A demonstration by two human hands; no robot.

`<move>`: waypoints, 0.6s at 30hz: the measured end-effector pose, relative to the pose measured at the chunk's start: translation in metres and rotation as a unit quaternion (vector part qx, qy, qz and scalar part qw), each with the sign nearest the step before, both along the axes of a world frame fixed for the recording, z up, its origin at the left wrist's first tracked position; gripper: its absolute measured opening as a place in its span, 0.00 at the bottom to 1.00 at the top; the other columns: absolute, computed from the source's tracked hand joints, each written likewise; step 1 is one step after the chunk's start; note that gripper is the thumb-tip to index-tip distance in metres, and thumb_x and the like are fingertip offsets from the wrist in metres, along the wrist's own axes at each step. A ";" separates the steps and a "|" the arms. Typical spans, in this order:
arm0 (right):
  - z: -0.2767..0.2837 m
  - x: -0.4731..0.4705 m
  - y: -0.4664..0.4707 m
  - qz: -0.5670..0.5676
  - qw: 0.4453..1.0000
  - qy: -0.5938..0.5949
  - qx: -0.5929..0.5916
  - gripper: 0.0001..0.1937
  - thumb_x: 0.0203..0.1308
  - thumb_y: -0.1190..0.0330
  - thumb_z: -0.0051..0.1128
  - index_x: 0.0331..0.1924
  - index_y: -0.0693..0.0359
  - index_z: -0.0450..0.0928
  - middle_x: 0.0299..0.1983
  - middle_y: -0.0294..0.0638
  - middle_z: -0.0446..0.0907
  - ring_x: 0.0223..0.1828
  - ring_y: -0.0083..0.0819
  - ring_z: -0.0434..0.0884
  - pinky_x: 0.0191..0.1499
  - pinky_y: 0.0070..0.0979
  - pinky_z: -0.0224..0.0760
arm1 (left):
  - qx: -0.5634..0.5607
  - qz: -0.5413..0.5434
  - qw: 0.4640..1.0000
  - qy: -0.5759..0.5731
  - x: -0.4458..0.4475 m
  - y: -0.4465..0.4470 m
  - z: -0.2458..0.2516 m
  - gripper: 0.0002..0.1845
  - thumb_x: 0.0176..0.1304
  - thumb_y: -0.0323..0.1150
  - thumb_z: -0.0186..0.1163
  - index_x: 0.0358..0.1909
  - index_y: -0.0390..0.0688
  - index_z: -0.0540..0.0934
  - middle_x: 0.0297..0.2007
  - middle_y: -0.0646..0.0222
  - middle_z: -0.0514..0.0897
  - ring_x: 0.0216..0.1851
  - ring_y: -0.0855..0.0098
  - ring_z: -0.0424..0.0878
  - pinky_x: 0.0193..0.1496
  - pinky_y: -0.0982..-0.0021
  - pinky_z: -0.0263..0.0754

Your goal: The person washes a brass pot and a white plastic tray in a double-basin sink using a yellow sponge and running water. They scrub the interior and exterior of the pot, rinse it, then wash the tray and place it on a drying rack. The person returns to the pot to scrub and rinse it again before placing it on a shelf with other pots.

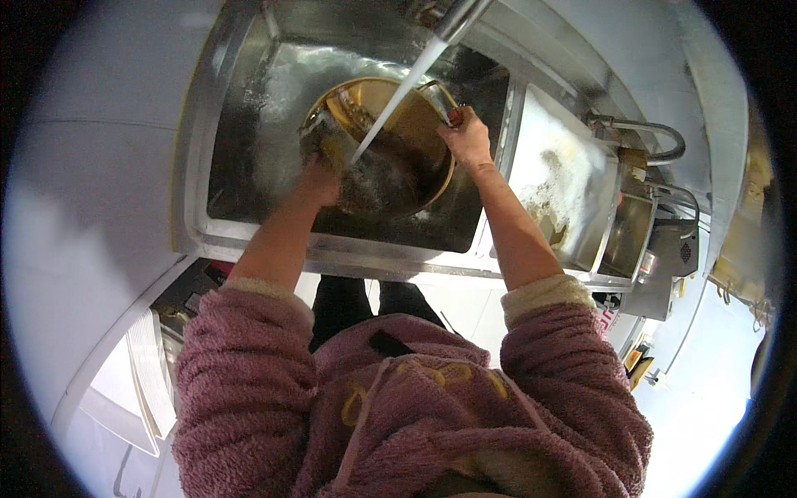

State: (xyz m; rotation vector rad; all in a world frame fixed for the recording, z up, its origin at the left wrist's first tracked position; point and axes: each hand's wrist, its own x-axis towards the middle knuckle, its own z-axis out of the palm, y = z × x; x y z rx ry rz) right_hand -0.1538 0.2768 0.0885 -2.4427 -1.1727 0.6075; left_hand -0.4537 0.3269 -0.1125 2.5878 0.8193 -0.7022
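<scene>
A round metal pot with looped handles is tilted in a stainless steel sink basin. From a metal faucet above, a stream of water runs down into the pot. My right hand grips the pot's right side by its loop handle; something small and red shows at the fingers. At the pot's left rim is my left hand, blurred, with a yellowish thing, perhaps a scrubbing pad, at its fingers. Water and spray partly hide those fingers and the pot's bottom.
To the right lies a second basin with white foam and murky water, then a smaller basin. Curved faucets stand along the wall side. The sink's metal front edge runs between my body and the pot. A white wall borders the left.
</scene>
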 end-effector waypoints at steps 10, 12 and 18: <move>0.017 0.056 0.121 0.135 0.941 0.174 0.259 0.19 0.61 0.66 0.59 0.56 0.58 0.74 0.57 0.47 0.75 0.63 0.44 0.71 0.66 0.40 0.65 | -0.186 0.017 0.969 0.163 0.005 0.010 0.034 0.23 0.69 0.41 0.54 0.62 0.42 0.73 0.60 0.53 0.72 0.61 0.54 0.68 0.66 0.52 0.60; 0.034 0.072 0.138 0.201 0.958 -0.133 0.158 0.16 0.59 0.65 0.62 0.51 0.56 0.78 0.53 0.49 0.77 0.62 0.47 0.72 0.65 0.40 0.67 | -0.204 0.050 0.962 0.175 0.003 0.009 0.035 0.29 0.70 0.43 0.56 0.70 0.42 0.68 0.69 0.53 0.66 0.72 0.51 0.61 0.76 0.51 0.53; 0.047 0.092 0.157 0.269 0.908 -0.309 0.085 0.16 0.62 0.63 0.61 0.53 0.57 0.77 0.57 0.50 0.76 0.63 0.49 0.72 0.66 0.43 0.65 | -0.314 0.068 0.918 0.233 0.005 0.013 0.016 0.31 0.72 0.40 0.54 0.73 0.43 0.61 0.73 0.54 0.58 0.73 0.51 0.58 0.75 0.49 0.56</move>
